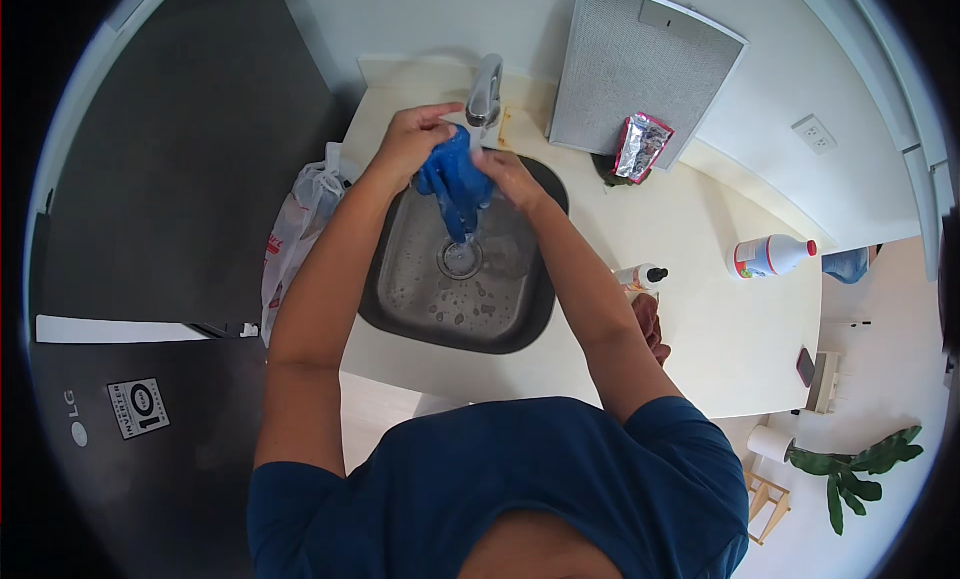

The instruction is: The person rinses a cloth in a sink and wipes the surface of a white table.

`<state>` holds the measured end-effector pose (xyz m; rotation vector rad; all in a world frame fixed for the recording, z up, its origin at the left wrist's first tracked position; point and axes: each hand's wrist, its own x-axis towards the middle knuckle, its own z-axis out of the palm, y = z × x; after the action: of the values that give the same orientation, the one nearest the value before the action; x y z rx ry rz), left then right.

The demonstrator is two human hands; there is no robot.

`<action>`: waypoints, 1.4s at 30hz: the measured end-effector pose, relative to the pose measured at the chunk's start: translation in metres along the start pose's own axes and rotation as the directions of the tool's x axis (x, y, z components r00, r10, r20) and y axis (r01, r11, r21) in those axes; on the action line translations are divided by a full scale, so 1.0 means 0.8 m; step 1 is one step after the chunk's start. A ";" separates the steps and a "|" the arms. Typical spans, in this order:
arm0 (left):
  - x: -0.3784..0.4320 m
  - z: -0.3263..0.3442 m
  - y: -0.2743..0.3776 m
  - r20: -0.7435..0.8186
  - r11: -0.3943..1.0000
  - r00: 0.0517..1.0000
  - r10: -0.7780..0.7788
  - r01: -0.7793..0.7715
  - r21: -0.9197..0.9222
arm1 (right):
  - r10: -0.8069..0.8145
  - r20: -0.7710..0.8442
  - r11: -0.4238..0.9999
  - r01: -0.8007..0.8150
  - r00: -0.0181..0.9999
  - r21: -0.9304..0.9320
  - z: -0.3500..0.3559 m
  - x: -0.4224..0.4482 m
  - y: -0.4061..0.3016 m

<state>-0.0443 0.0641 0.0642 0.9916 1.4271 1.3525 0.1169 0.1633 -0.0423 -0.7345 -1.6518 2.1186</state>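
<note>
Under the chrome faucet (485, 91), a wet, limp blue cloth or rubber glove (456, 177) hangs over the sink with finger-like folds drooping. My left hand (416, 137) grips its top edge, the index finger stretched toward the spout. At its right edge is my right hand (511, 177), slightly blurred, with the fingers closed on the blue material. Water runs from the spout onto it and drips toward the drain (460, 259). The stainless steel sink basin (480, 324) is wet, with drops scattered over its bottom.
Left of the sink, a plastic bag (307, 211) hangs beside a dark refrigerator (172, 166). A metal mesh filter (637, 61) leans on the wall behind a foil pouch (643, 147). On the counter (720, 339) are a small bottle (640, 277), a brown cloth (651, 327), a bleach-type jug (769, 256) and a phone (805, 366).
</note>
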 end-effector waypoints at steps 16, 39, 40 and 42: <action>0.008 0.002 -0.126 0.053 0.827 0.997 0.056 -0.076 0.557 | -0.181 0.140 0.782 0.229 0.973 -0.580 0.022 0.007 -0.049; -0.016 0.012 -0.138 -0.253 0.568 0.800 -0.544 0.129 -0.813 | 0.057 -0.144 0.897 0.012 0.988 0.441 0.057 -0.038 0.008; -0.007 0.008 -0.183 -0.171 0.562 0.815 -0.553 0.213 -0.799 | 0.012 -0.215 0.885 0.090 0.977 0.456 0.077 -0.033 0.001; -0.006 -0.001 -0.243 -0.036 0.548 0.837 -0.546 0.324 -0.771 | -0.044 -0.232 0.930 0.124 0.972 0.345 0.115 -0.024 0.015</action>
<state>-0.0379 0.0444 -0.1292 -0.1234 1.0223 1.5013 0.0777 0.0772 -0.0335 -0.7348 -1.1195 2.1065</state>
